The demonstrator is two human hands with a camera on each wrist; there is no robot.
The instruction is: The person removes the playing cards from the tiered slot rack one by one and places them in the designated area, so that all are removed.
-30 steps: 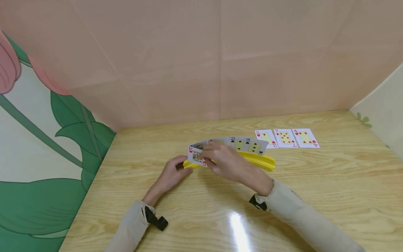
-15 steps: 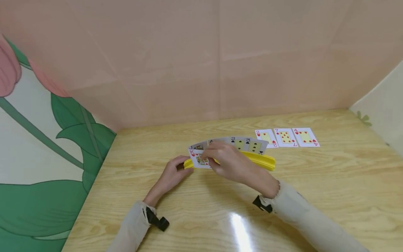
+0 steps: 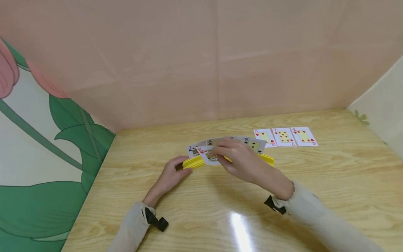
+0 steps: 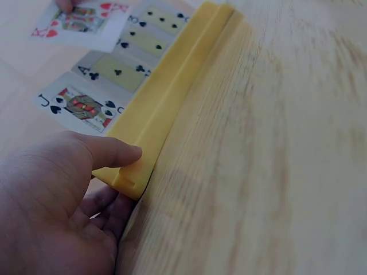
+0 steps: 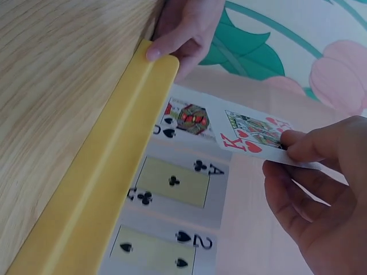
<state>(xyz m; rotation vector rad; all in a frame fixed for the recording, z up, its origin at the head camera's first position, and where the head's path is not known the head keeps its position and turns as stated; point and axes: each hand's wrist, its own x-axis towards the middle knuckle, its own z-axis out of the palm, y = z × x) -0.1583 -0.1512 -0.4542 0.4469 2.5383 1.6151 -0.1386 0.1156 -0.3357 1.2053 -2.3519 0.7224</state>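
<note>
The right hand (image 3: 244,163) is pinching the king of hearts (image 5: 252,130) between thumb and fingers; the card is standing on end, its long axis slanting upward, its top leaning toward the left hand (image 3: 171,174), its face pointing at the wearer; in the head view it is partly covering the jack of spades (image 4: 83,109), though I cannot tell whether the two are touching. The left hand, apart from the right, is gripping one end of a yellow card holder (image 4: 160,91); the holder's long axis is running from there past the right hand, bowing in a shallow arc; its smooth, plastic-looking front is showing a lengthwise ridge. Behind the right hand, the ace of clubs (image 5: 172,182), two of spades (image 5: 163,252) and a black three (image 4: 160,20) are standing along the holder; beyond that hand, the two of hearts (image 3: 264,137), seven of diamonds (image 3: 284,137) and four of hearts (image 3: 304,137) are lying flat on the wood-grained table (image 3: 189,210), thin white rectangles with yellow panels.
</note>
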